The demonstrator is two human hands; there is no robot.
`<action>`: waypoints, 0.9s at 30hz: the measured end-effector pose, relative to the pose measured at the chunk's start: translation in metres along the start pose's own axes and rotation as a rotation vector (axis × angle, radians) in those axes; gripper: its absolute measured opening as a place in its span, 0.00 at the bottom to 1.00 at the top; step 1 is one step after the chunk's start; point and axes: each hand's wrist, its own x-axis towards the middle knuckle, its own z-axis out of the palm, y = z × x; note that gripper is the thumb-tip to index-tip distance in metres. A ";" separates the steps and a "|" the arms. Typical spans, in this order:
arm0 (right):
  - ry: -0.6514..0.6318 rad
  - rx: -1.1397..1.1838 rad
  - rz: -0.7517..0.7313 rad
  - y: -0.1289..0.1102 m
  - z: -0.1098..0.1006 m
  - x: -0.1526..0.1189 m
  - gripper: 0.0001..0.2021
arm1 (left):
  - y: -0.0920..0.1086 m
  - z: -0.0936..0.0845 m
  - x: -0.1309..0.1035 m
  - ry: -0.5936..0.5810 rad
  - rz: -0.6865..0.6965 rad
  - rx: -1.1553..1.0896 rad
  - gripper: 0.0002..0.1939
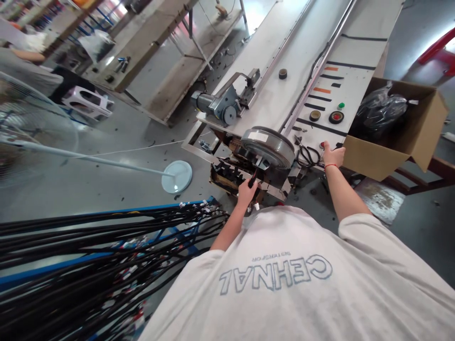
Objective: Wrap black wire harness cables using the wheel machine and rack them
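My left hand (247,193) is closed around a black cable end (252,179) at the front edge of the bench, just below a large round reel-like machine part (268,146). On the bench to the right, my right hand (333,155) touches a small red button-like piece (322,144) with its fingertips; whether it grips anything is too small to tell. Black-handled scissors (307,155) lie immediately left of that hand. Two tape rolls, one tan (314,115) and one black with a red centre (336,117), sit farther back, near a green piece (341,105).
An open cardboard box (378,156) with plastic bags stands at the right. A motor unit (216,105) is mounted on the left of the bench (245,61). Black cables (88,232) hang on a blue rack at lower left, below a fan stand base (177,176).
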 end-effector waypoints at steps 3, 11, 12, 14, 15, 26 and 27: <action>0.006 -0.020 0.003 -0.001 0.000 0.000 0.32 | -0.003 0.004 -0.009 -0.107 -0.020 -0.056 0.08; -0.003 0.001 0.011 0.000 0.000 0.001 0.31 | -0.023 -0.003 -0.039 -0.184 -0.050 -0.208 0.15; -0.002 0.004 0.013 0.000 0.001 0.001 0.31 | -0.021 -0.004 -0.040 -0.178 -0.030 -0.223 0.15; -0.002 0.006 0.015 0.000 0.001 0.001 0.31 | -0.012 -0.007 -0.039 -0.177 0.000 -0.230 0.14; -0.002 0.005 0.016 0.000 0.001 0.001 0.32 | -0.006 -0.009 -0.037 -0.180 0.011 -0.226 0.14; -0.017 -0.019 0.024 -0.003 -0.003 -0.001 0.32 | 0.034 -0.020 -0.001 -0.158 0.091 -0.100 0.19; -0.014 -0.017 0.020 -0.003 -0.003 -0.001 0.32 | 0.036 -0.020 0.000 -0.182 0.105 -0.088 0.20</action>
